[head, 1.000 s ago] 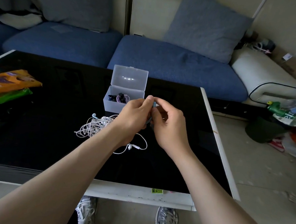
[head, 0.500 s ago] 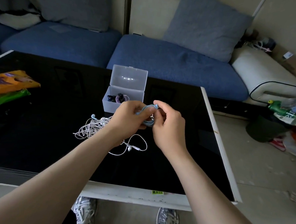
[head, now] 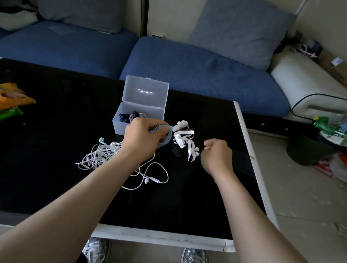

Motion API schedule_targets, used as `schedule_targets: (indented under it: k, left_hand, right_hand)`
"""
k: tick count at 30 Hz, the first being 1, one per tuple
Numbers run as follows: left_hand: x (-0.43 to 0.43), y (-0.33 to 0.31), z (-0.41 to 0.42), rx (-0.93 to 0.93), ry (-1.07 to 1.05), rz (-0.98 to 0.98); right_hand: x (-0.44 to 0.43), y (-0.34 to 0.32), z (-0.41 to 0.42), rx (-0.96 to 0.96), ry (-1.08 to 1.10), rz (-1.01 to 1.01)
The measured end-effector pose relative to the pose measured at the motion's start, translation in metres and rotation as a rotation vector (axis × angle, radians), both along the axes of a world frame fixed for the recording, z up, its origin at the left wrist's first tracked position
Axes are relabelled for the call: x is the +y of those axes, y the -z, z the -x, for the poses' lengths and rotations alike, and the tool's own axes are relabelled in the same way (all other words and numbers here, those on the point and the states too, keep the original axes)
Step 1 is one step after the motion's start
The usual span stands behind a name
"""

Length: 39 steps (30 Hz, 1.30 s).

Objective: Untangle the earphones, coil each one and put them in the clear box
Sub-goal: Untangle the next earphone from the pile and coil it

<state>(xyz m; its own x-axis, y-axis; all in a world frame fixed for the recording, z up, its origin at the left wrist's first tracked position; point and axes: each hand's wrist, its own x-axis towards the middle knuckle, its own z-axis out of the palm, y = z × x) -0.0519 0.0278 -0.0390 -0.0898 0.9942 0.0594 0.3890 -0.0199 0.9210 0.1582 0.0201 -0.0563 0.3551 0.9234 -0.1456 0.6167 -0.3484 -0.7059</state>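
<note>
L hand (head: pixel 142 138) grips blue earphone coil (head: pixel 165 136), fingers curled round the loops, held just above black table (head: pixel 45 175) and right beside front-right corner of clear box (head: pixel 120 123). Can't tell if coil touches box. Box lid (head: pixel 146 93) stands open at the back; dark + purple earphones (head: pixel 130 117) already inside. R hand (head: pixel 217 153) apart from the coil, off to the right over the table, fingers loosely curled, holding nothing. White earphone tangle (head: pixel 102 153) lies on table under/left of L wrist, w/ one loose loop + inline remote (head: pixel 155 180) trailing toward the near edge. White bits (head: pixel 181 136) between coil and R hand, can't tell what they are. Orange/green snack packs (head: pixel 5 100) at far left edge. Blue sofa (head: pixel 191 72) behind table.
</note>
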Motion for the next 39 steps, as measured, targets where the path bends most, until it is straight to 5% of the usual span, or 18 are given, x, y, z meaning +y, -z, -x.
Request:
schedule_targets:
  k: [13,25,31,39]
  left_hand:
    - [0.026,0.018,-0.019,0.125,0.088,-0.066]
    - [0.025,0.016,-0.022,0.150,0.116,-0.028]
    - [0.025,0.017,-0.018,0.152,0.111,-0.019]
    - [0.026,0.016,-0.015,0.146,0.077,0.000]
  right_hand:
    - [0.057,0.041,0.016,0.062,-0.215,0.059]
    - [0.079,0.052,0.021,0.130,0.063,-0.019]
    - [0.085,0.058,0.024,-0.007,-0.050,0.173]
    - [0.076,0.044,0.028,0.142,-0.001,0.063]
